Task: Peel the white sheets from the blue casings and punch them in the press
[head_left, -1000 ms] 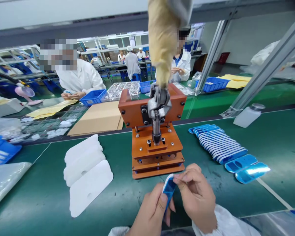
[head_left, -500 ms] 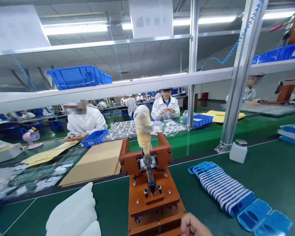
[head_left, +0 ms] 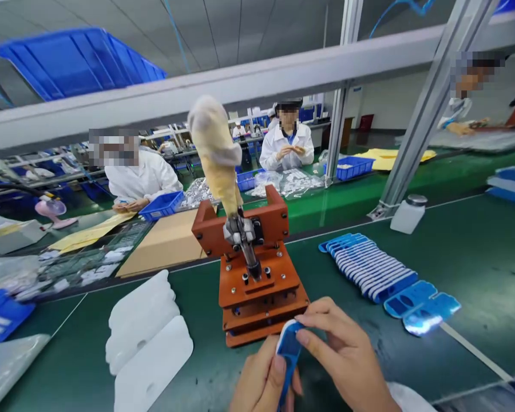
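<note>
judging by what lies on the green bench [head_left: 476, 269], the work is taken to be partway through. a long overlapped row of blue pieces [head_left: 369, 264] is laid out at the right of the frame. a single piece [head_left: 409, 297] and a shinier one [head_left: 431, 312] are set flat just past its near end. one blue piece [head_left: 288, 348] is in hand at the lower centre. which of those pieces have been through the orange press [head_left: 257, 286] cannot be told, and how many are left is not shown. the press is seen in the middle of the frame, just beyond the hands. its cloth-wrapped lever [head_left: 214, 149] is raised and tilted toward the upper left. whether anything is seated between its lower plates cannot be made out. a fanned stack of white sheets [head_left: 148, 335] is laid at the lower left, apart from the press.

the blue piece is held on edge between both hands, just in front of the press base and, as far as can be seen, not touching it. the left hand [head_left: 261, 382] is closed on its lower part, the thumb pressed on the near face and the fingers hidden behind. the right hand [head_left: 347, 361] is closed on its upper end, the fingertips curled over the rounded top. nothing else is gripped by either hand.

people in white coats are seen seated at benches across the upper half of the frame.
</note>
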Tool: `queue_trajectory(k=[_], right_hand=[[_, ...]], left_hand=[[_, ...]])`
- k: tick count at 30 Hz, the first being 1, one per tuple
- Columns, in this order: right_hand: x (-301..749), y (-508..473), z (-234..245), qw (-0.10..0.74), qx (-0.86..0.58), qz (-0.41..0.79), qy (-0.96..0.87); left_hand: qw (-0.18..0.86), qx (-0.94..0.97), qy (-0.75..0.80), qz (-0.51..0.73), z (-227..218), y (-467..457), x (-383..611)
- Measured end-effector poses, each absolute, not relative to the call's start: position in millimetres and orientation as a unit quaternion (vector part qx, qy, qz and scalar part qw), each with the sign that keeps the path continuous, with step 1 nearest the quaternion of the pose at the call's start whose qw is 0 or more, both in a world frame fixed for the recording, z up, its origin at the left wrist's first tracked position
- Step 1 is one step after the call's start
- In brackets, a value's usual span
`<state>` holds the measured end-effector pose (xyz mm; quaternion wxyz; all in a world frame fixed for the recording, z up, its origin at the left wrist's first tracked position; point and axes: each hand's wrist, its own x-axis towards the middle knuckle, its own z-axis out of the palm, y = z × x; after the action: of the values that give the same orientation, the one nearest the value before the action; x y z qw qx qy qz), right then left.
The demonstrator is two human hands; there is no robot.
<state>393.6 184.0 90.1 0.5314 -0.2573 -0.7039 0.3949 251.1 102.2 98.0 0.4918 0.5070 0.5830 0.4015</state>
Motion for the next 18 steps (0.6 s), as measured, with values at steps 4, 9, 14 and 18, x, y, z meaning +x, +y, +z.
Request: queue_trajectory(k=[4, 9, 14, 18], right_hand=[[395, 179, 90, 0.537, -0.252, 0.402, -0.697], [397, 178, 89, 0.524, -0.257, 0.433, -0.687], [396, 175, 88, 0.516, -0.27, 0.423, -0.695], [391, 173, 87, 0.55, -0.254, 0.312, -0.731]], left_hand=[[0.52, 0.507, 0.551, 0.41, 101, 103, 256], [0.5, 0.521, 0.562, 0.403, 108, 100, 256], [0.48, 0.536, 0.582, 0.379, 106, 100, 254], [0.506, 0.503, 0.579, 0.395, 105, 101, 257]])
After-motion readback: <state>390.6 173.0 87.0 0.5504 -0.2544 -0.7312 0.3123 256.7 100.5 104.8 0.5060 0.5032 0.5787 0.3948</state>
